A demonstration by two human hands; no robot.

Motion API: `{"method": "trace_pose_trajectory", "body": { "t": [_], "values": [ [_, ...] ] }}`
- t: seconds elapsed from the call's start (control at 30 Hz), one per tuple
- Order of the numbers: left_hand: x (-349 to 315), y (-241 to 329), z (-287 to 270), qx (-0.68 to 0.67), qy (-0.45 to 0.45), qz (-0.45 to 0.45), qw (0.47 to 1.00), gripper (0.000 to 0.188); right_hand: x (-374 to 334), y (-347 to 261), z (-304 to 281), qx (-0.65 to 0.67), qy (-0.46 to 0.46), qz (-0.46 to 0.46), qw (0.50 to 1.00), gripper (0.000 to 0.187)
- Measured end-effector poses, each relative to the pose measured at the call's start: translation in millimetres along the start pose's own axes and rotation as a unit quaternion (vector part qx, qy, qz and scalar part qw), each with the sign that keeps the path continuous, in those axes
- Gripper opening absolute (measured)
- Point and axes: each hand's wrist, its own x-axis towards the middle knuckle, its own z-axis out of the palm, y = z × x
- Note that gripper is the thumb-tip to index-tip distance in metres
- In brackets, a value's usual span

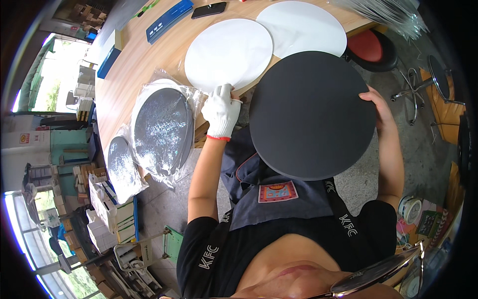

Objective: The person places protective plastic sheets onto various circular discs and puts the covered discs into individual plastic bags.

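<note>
My right hand (378, 107) is bare and grips a large round black board (313, 114) by its right edge, thumb on the upper face. The board is held over my lap, in front of the table edge. My left hand (221, 112) wears a white knit glove with a red cuff. Its fingers are curled closed at the near edge of a round white sheet (226, 52); whether they pinch that sheet or something else is hidden. A second round white sheet (303, 30) lies to the right, partly behind the black board.
Dark round pieces in clear plastic wrap (164, 129) lie at the table's left edge, beside a smaller wrapped one (119, 162). Farther back are a blue box (169, 20) and a black phone (209, 10). A red and black stool (371, 50) stands right.
</note>
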Motion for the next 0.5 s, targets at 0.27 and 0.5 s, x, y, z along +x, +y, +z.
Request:
{"method": "trace_pose_trajectory", "body": {
  "t": [0.27, 0.5],
  "values": [
    [-25, -5, -14, 0.001, 0.052, 0.003, 0.999, 0.03, 5, 8, 26, 0.02, 0.026, -0.005, 0.999, 0.043],
    [-25, -9, -18, 0.011, 0.056, -0.037, 0.998, 0.013, 8, 6, 28, 0.009, 0.02, -0.009, 1.0, 0.045]
  ]
}}
